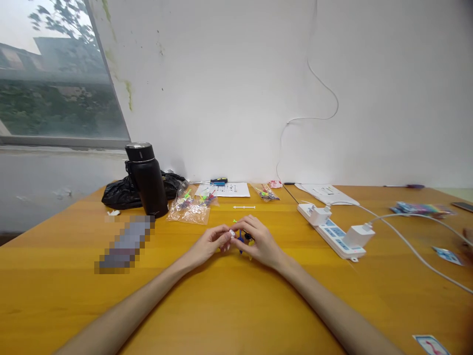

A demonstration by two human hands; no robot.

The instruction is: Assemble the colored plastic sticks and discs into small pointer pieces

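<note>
Both of my hands meet over the middle of the wooden table (207, 305). My left hand (210, 242) pinches a small white piece (232, 234) between thumb and fingertips. My right hand (263, 241) curls around a small plastic toy with a blue part (241, 241); black and yellow bits show beneath its fingers. Its fingertips reach the white piece too. A bit of bright green (235, 221) peeks out just beyond the fingers. The hands hide most of the toy, so how its parts join cannot be made out. Farther off lies a thin white rod (244, 207).
Left stand a black bottle (148, 182) and a black plastic bag (120, 193). Clear bags of colourful parts (190, 212), a screwdriver (219, 181) and printed sheets (236, 189) lie toward the wall. A power strip (330, 231) with chargers and white cables occupies the right. Another person's hand (467, 241) shows at the right edge.
</note>
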